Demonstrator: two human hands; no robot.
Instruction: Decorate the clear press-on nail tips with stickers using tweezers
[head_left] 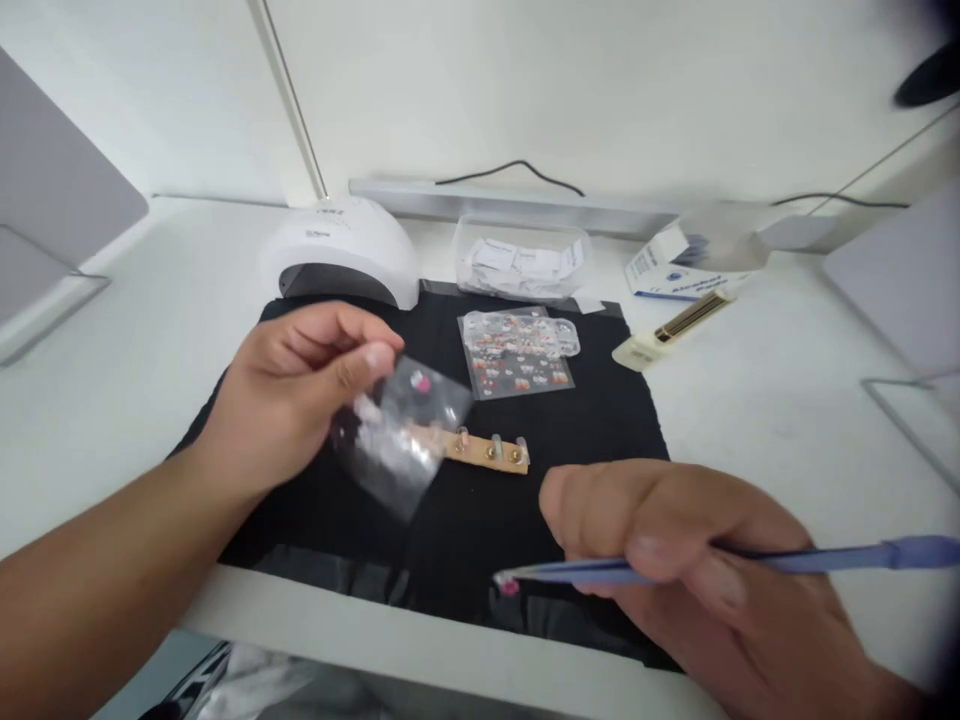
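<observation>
Left hand: the left hand (300,385) is raised above the black mat (600,420), thumb and fingers pinched on the top edge of a small clear plastic packet (401,430) that hangs down and tilts to the right.
Packet: thin film, likely very light, floppy and slick; a pink bit shows inside near its top. An edge or corner pinch looks like the only sound hold, since the middle would buckle.
Right hand: the right hand (675,560) is low and near the camera, fingers closed around blue tweezers (750,560) held nearly level, tips pointing left.
Tweezer tips: closed on a tiny pink piece (510,587), just above the near edge of the mat. It seems tiny and easily dropped; only a gentle squeeze suits it.
Wooden strip: a nail-tip holder (487,452) lies on the mat, partly behind the packet.
Behind: a sticker sheet (517,355), a white nail lamp (345,250), a clear box (521,262) and a nail file (671,330) sit on the table (750,400).
Wrists: both forearms angle inward; the image is blurred.
</observation>
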